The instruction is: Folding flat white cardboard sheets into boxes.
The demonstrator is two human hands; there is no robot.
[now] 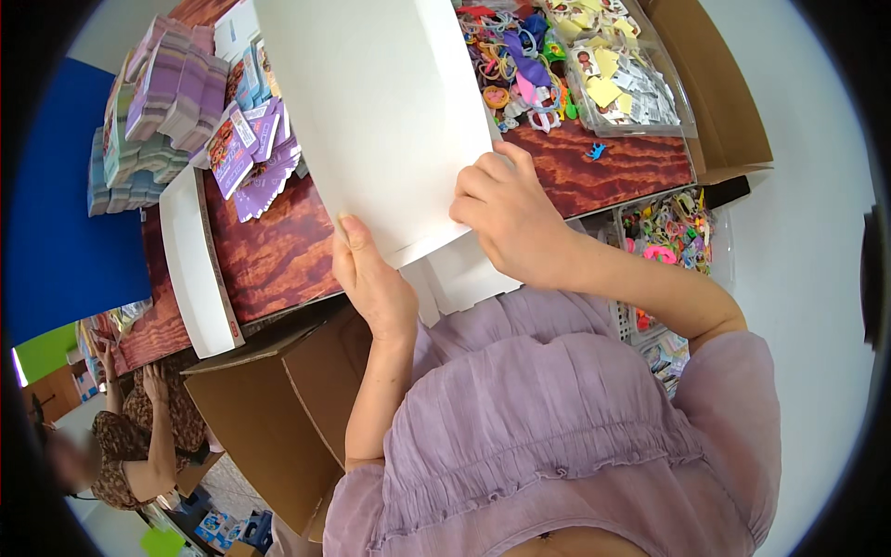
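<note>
A large white cardboard box part (pixel 399 121), shallow with low folded walls, is held up in front of me, tilted over the table. My left hand (pixel 376 283) grips its near left corner, thumb on the inner side. On its right edge my right hand (pixel 510 213) is closed, fingers curled around the wall. Another white cardboard piece with flaps (pixel 469 274) shows below it, against my lap. The held box part hides the middle of the table.
On the red-brown table (pixel 269 251) are stacks of card packs (pixel 176 93), fanned purple cards (pixel 264 176), a narrow white box tray (pixel 197 269), small colourful toys (pixel 524 70) and a clear bin (pixel 622 84). An open brown carton (pixel 269 418) stands below. Another person (pixel 139 436) sits far left.
</note>
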